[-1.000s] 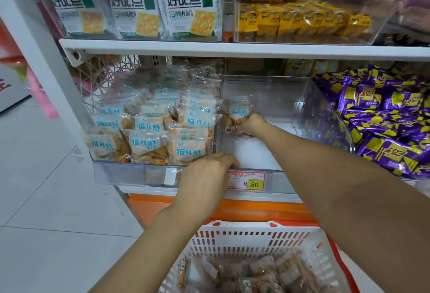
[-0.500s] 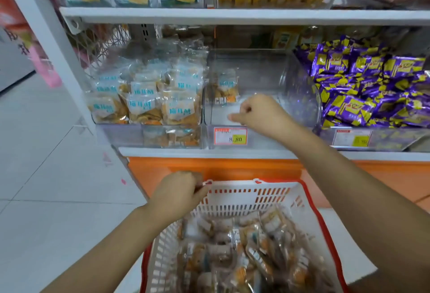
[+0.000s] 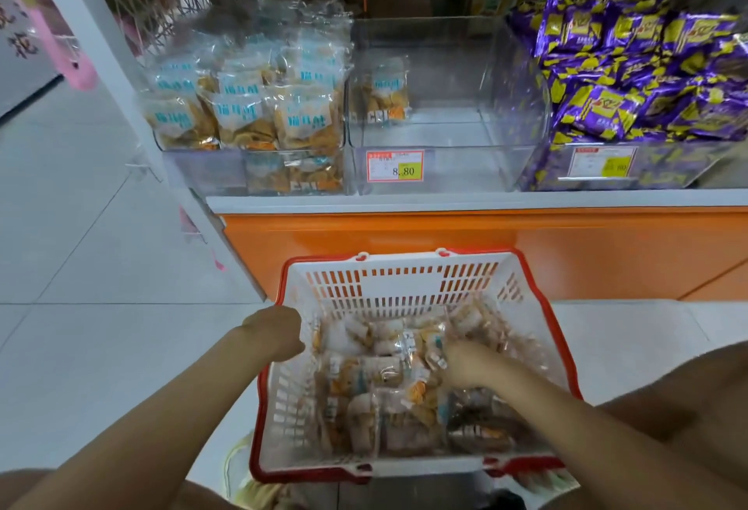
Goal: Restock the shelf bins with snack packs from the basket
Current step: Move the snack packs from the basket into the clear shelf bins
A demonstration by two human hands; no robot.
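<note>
Closest on my feed, the white, red-rimmed basket [image 3: 404, 287] sits low in front of the shelf, with a jumble of clear snack packs [image 3: 376, 380] in it. My left hand [image 3: 275, 333] is at the basket's left rim, fingers curled over the edge and gripping it. My right hand [image 3: 465, 364] is down inside the basket, right of centre, its fingers among the packs. The blur there means I cannot tell whether it is holding a pack or only touching them.

Beyond the basket I see an orange panel [image 3: 445, 250], and above it the white edge of the shelf [image 3: 445, 202]. Three clear bins stand side by side on that shelf. The left bin [image 3: 202, 173] is packed with the same blue-labelled snack packs, standing in rows. The middle bin [image 3: 465, 84] holds a single pack [image 3: 382, 92], upright against its left wall, with the rest of its floor bare. A red-bordered price tag [image 3: 394, 166] reading 8.80 is on its front. The right bin [image 3: 668, 175] is heaped with purple packs [image 3: 647, 76]. Pale floor [image 3: 81, 226] tiles run off to the left.
</note>
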